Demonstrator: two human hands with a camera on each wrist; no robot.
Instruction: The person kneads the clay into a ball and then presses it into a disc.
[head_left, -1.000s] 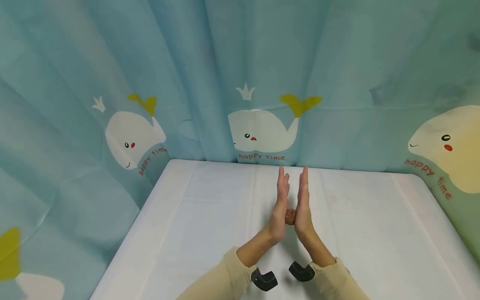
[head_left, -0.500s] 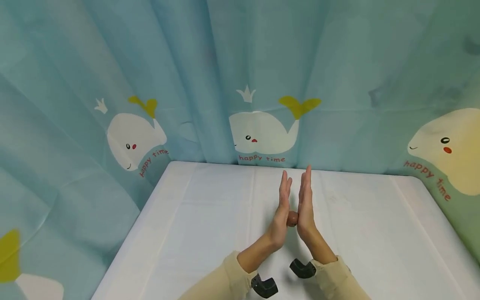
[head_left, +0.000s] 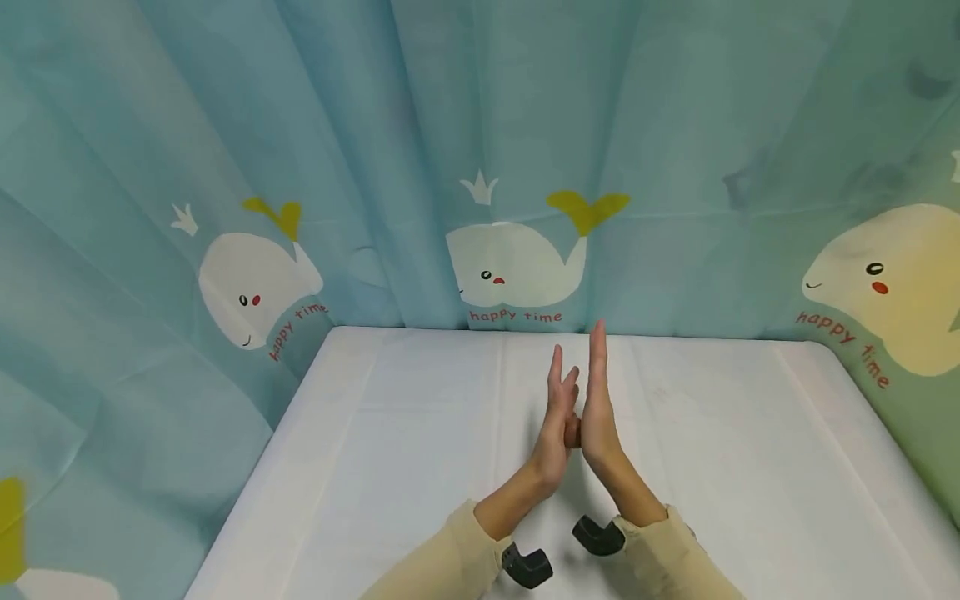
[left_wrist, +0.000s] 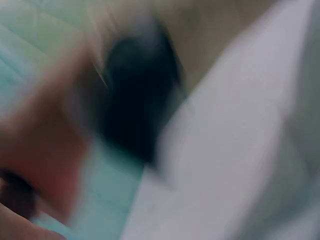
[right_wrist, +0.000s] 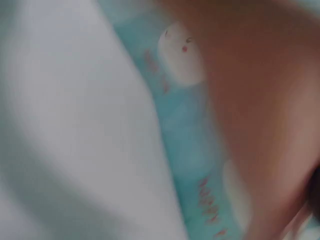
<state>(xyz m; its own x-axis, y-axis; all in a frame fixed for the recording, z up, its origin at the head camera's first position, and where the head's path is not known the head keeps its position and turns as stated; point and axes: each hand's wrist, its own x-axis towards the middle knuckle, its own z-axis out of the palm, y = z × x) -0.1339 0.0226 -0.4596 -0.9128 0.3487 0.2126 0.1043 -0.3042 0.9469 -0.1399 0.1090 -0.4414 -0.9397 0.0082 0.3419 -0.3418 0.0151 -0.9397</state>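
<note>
A small brown ball (head_left: pixel 573 433), like a lump of modelling clay, is pressed between two upright palms above the table. My left hand (head_left: pixel 552 437) touches it from the left, fingers straight and a little spread. On the other side my right hand (head_left: pixel 599 421) lies flat against it, its fingertips reaching higher than the left ones. Much of the ball is hidden by the palms. The left wrist view is blurred; there the ball (left_wrist: pixel 17 197) shows dark beside a palm. In the right wrist view, a dark bit of the ball (right_wrist: pixel 315 195) appears at the right edge.
A white-covered table (head_left: pixel 412 433) lies under both hands. Behind and around it hangs a blue-green curtain (head_left: pixel 390 125) printed with white whales. Black curved camera pieces (head_left: pixel 527 567) stick out from both beige sleeves (head_left: pixel 450 554).
My right hand has slid forward along the ball, while my left has drawn slightly back. Fingertips that were nearly level are now offset. The ball stays between the palms.
</note>
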